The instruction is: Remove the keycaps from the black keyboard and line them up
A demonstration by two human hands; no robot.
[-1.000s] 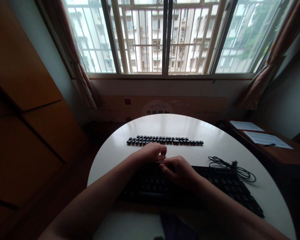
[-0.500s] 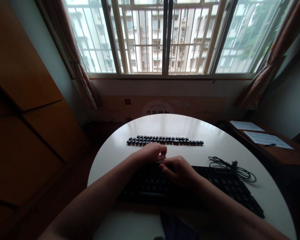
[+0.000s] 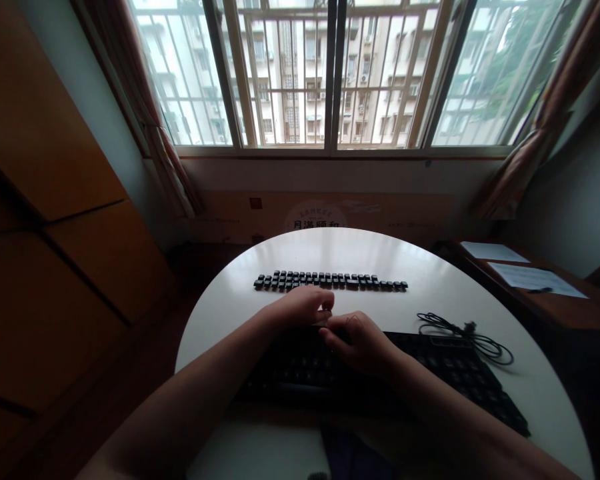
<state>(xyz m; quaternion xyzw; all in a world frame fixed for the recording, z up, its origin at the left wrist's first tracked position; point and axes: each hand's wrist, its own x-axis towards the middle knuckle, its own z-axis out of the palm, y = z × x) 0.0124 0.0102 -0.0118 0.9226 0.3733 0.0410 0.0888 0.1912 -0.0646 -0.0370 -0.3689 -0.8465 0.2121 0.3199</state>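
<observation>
A black keyboard point(image 3: 305, 373) lies on the white round table, partly covered by my forearms. Over its far edge my left hand point(image 3: 307, 305) is closed, with the fingers curled and pinched. My right hand point(image 3: 360, 341) meets it there, its thumb and fingers closed above the keys. Whatever lies between the fingertips is too small and dark to name. Just beyond my hands, loose black keycaps point(image 3: 325, 279) stand in rows, and my left hand hides part of the nearest row.
The keyboard's coiled black cable point(image 3: 480, 343) rests on the round table point(image 3: 215, 313) at the right. A dark purple cloth-like thing point(image 3: 357, 453) shows at the bottom. Paper sheets point(image 3: 535, 279) and a pen point(image 3: 540, 290) lie on a brown side table at the right.
</observation>
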